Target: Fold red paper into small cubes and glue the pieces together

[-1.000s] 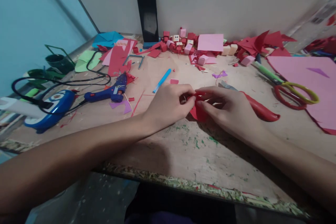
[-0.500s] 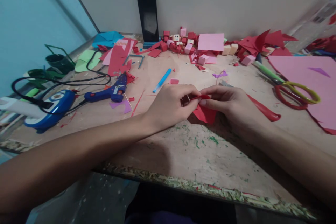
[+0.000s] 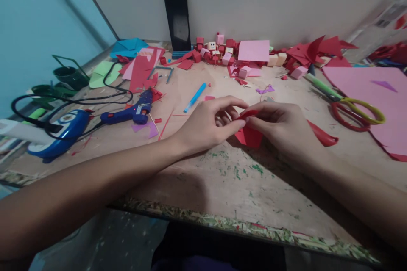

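A small folded piece of red paper (image 3: 249, 137) is between my two hands, just above the wooden table. My right hand (image 3: 284, 129) pinches its upper folded edge between thumb and fingers. My left hand (image 3: 211, 125) has its thumb and some fingertips at the paper's left end, with its index finger raised a little off the fold. Fingers hide part of the paper. Right of my right hand lies a red pointed tool handle (image 3: 322, 134), partly covered. A blue pen-like stick (image 3: 195, 98) lies beyond my left hand.
Scissors (image 3: 358, 112) lie at right, beside pink paper (image 3: 365, 93). A blue glue gun (image 3: 130, 110) with its black cord is at left, near a blue-white power strip (image 3: 60, 133). A phone (image 3: 178, 21) stands at the back wall beside small red and pink paper cubes (image 3: 227, 58).
My left index finger has lifted and its fingers have loosened from the fold. My right hand keeps its pinch on the red paper. The view has shifted slightly.
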A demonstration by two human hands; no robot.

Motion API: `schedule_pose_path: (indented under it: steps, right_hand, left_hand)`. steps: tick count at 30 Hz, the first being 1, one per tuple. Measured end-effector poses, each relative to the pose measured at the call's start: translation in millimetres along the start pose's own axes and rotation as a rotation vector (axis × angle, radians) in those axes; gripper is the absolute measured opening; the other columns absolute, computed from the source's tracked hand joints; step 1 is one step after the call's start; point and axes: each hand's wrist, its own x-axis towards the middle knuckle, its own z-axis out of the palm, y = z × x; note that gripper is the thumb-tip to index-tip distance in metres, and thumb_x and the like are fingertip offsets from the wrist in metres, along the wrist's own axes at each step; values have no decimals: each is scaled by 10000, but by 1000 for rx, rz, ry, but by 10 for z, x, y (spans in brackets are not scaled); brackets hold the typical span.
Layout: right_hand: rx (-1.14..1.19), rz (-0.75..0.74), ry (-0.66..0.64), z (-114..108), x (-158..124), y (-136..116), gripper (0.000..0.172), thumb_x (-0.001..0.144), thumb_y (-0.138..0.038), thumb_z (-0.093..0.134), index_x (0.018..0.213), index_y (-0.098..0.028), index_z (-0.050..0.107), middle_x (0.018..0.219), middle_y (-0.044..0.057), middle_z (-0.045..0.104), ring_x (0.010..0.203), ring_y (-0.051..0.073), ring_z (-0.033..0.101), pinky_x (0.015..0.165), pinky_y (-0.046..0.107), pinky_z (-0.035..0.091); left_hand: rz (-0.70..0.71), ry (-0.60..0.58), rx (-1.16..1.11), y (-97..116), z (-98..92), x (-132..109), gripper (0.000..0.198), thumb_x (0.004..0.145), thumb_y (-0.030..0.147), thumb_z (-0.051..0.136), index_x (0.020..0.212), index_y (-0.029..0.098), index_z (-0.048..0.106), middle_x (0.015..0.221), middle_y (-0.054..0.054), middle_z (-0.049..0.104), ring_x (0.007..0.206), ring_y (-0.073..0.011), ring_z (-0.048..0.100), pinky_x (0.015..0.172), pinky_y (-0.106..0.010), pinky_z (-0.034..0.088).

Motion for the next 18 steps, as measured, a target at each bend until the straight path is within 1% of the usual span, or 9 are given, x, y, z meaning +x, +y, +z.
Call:
schedule_pose_path:
  steps: [2, 5, 8, 12, 14, 18]
  right_hand:
    - [-13, 3, 39, 3, -2, -10, 82, 832, -221, 711, 823, -220, 793, 821, 47, 816, 776, 248, 761, 671, 350, 593]
    - [-24, 9, 55, 10, -2, -18, 82, 840, -208, 705, 834, -222, 785, 846, 50, 822, 798, 255, 772, 696, 365, 612]
    - [-25, 5, 55, 13, 2, -9, 90, 844, -192, 703, 831, -230, 784, 849, 50, 824, 810, 260, 781, 702, 369, 622]
    - [-31, -11, 66, 12, 11, 16, 101, 839, -180, 708, 831, -240, 789, 841, 41, 826, 803, 252, 784, 692, 358, 627]
    - [-59, -38, 63, 18, 6, 28, 100, 841, -184, 710, 826, -244, 788, 849, 40, 828, 805, 252, 784, 698, 359, 631]
    - [-87, -105, 78, 48, -24, 38, 85, 855, -213, 709, 830, -240, 785, 872, 45, 826, 809, 249, 780, 724, 367, 637]
  left_hand:
    - [-22, -28, -48, -14, -2, 13, 355, 886, 154, 670, 1240, 167, 692, 923, -33, 692, 750, -122, 645, 620, -209, 520]
    - [-43, -50, -88, -26, -6, 28, 403, 871, 114, 636, 1270, 168, 659, 920, -29, 662, 754, -120, 639, 616, -204, 519]
    - [-54, -54, -86, -23, -2, 33, 418, 853, 87, 630, 1261, 173, 653, 926, -24, 651, 748, -112, 630, 611, -197, 506]
    - [-65, -53, -85, -29, 14, 32, 414, 857, 83, 639, 1263, 167, 637, 892, -5, 630, 693, -94, 601, 592, -195, 487]
    - [-68, -56, -96, -47, 20, 36, 397, 856, 89, 659, 1242, 179, 629, 871, 9, 625, 677, -90, 595, 594, -196, 488]
    - [-65, -60, -112, -88, 23, 50, 363, 846, 93, 684, 1191, 185, 618, 854, 19, 624, 707, -98, 613, 636, -207, 509]
